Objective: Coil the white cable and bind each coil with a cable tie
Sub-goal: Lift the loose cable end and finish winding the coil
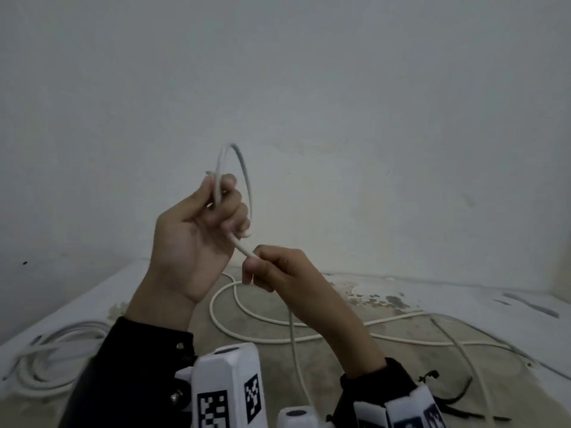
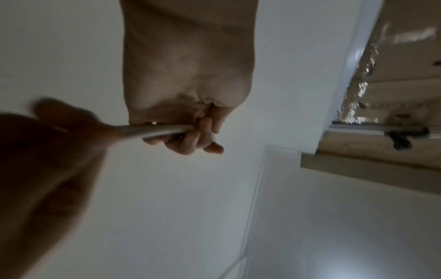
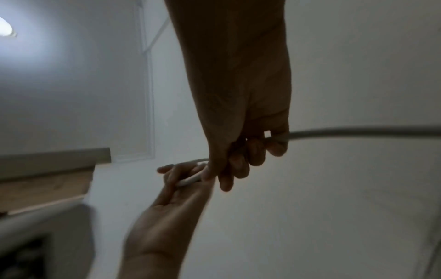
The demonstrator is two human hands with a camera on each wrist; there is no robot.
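Left hand (image 1: 197, 242) is raised, fingers curled round the first loop of the white cable (image 1: 247, 193), w/ the end poking up past the thumb. Right hand (image 1: 278, 273), just below and beside it, pinches the cable; the slack drops under the right wrist to loose bends on the floor (image 1: 401, 304).

Risks: only one loop, so it could spring open if the left grip eases; slack crosses itself below the hands and may snag or twist. Black cable ties (image 1: 457, 393) lie by the right wrist. No containers seen.
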